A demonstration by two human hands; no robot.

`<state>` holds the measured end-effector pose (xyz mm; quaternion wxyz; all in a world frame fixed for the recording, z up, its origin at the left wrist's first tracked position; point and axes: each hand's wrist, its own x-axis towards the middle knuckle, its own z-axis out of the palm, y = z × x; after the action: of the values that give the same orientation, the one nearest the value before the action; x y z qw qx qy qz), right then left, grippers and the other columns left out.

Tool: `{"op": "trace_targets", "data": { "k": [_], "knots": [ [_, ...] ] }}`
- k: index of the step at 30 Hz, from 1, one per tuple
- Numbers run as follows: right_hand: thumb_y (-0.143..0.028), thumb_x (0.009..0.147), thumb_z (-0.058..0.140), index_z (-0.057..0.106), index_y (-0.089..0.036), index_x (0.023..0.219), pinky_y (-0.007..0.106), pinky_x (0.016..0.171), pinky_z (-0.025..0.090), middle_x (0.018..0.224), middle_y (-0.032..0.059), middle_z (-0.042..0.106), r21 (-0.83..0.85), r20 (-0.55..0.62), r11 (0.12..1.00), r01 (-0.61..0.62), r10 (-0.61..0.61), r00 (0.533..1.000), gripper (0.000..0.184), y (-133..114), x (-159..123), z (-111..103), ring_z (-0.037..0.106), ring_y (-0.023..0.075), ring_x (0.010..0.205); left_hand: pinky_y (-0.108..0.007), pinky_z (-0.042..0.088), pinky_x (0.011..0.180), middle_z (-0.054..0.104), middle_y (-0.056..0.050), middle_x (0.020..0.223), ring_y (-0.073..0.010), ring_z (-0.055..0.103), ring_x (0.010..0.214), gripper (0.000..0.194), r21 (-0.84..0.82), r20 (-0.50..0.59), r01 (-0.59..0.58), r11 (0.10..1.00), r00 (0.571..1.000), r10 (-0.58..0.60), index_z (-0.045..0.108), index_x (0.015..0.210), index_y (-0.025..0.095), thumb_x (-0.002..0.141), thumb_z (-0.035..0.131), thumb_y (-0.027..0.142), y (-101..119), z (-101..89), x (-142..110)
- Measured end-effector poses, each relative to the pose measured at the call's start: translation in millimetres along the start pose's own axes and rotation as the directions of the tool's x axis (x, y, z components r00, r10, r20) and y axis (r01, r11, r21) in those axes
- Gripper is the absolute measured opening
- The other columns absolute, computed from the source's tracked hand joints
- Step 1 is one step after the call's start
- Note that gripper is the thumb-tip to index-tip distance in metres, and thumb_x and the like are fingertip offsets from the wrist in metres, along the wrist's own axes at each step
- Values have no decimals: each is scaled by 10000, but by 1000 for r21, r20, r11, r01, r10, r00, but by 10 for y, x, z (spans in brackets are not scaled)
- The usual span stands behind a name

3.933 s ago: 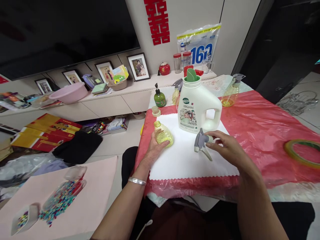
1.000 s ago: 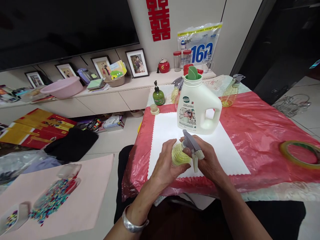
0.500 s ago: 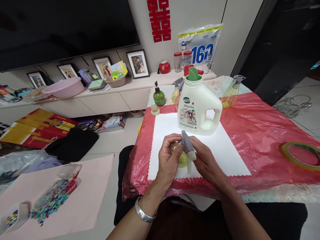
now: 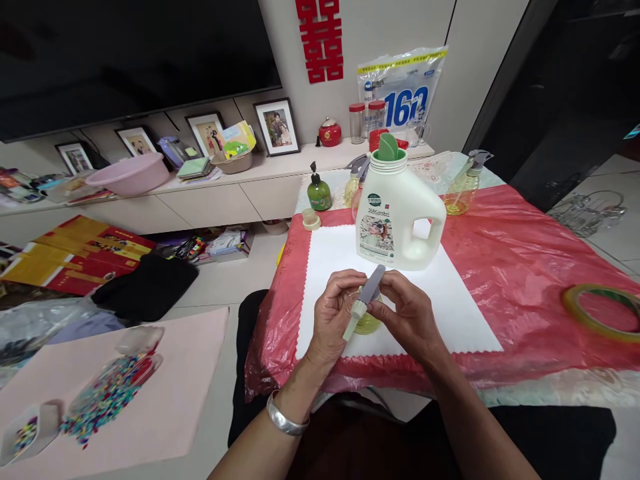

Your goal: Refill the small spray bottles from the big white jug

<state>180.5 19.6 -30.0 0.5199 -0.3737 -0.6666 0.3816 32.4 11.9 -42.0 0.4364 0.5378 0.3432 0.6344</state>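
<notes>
Between my hands a yellow-tinted clear spray bottle [image 4: 367, 323] stands on the white scallop-edged sheet [image 4: 325, 247]. Its grey trigger spray head [image 4: 371, 285] is on top, with the pale nozzle and trigger pointing toward me and to the left. My left hand [image 4: 334, 320] is curled around the bottle's left side near the neck, its fingertips partly hidden behind the head. My right hand [image 4: 411, 313] is closed on the right side of the spray head, thumb in front. Just beyond them is a large white detergent jug [image 4: 400, 213], uncapped, with a green spout.
A red plastic cover [image 4: 510, 267] lies over the table. At its back are a green pump bottle [image 4: 319, 192], a cap [image 4: 311, 219] and another spray bottle [image 4: 464, 190]. A tape roll [image 4: 575, 310] lies right. A pink board [image 4: 175, 400] with colourful beads is at lower left.
The spray head has turned, its nozzle swinging from lower right to lower left. My right thumb has come round to the front of the head. My left hand has stayed at the bottle.
</notes>
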Motion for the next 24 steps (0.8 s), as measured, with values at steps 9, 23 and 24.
{"op": "trace_targets", "data": {
  "k": [9, 23, 24],
  "knots": [
    [-287, 1004, 520, 658, -299, 1177, 334, 907, 464, 1096, 33, 618, -18, 231, 1000, -14, 17, 973, 222, -175, 58, -154, 575, 176, 1036, -379, 501, 1003, 670, -36, 1121, -208, 633, 1114, 149, 48, -53, -11, 999, 999, 14, 743, 1018, 281, 885, 700, 229, -5, 24, 5],
    [-403, 827, 772, 662, -265, 1030, 349, 867, 527, 982, 13, 639, 182, 47, 973, -143, 137, 990, 269, -25, 40, -16, 630, 188, 969, -389, 494, 1022, 672, -60, 1134, -220, 633, 1105, 215, 28, -56, 64, 998, 996, -62, 740, 1023, 220, 847, 763, 341, -92, -24, 0],
    [-409, 857, 739, 681, -273, 1062, 353, 887, 519, 1009, 20, 643, 156, 77, 979, -130, 119, 990, 253, -42, 47, -43, 624, 191, 993, -389, 493, 1024, 673, -58, 1129, -219, 635, 1102, 218, 22, -69, 74, 997, 995, -73, 741, 1014, 218, 838, 772, 342, -89, -16, 1]
  ]
}}
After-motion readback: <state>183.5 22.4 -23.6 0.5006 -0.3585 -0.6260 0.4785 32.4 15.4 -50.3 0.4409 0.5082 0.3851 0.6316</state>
